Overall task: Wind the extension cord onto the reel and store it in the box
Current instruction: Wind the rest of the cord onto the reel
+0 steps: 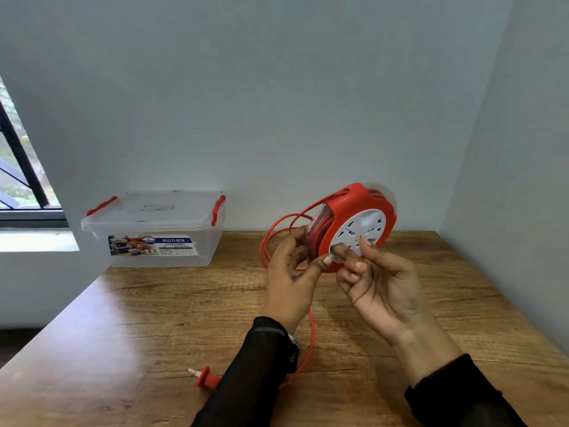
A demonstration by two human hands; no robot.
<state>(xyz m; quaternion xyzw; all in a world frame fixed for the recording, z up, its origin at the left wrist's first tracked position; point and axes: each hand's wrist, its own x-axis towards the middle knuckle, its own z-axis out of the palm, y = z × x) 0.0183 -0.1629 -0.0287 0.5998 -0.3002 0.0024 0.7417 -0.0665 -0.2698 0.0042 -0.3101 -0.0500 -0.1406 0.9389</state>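
Observation:
A red reel [354, 208] with a white socket face is held upright above the wooden table [154, 318], partly wound with red cord. My left hand [292, 278] grips its lower left edge, thumb on the rim. My right hand [378, 278] has its fingertips on the white face. A loose loop of red cord [277, 229] hangs left of the reel and runs down past my left wrist to the red plug [207, 378], which lies on the table near the front. The clear box [154, 232] with red latches stands shut at the back left.
The table sits in a corner, with walls behind and to the right. A window [21, 180] with dark bars and a sill is at the left. The table's left edge runs diagonally toward the front.

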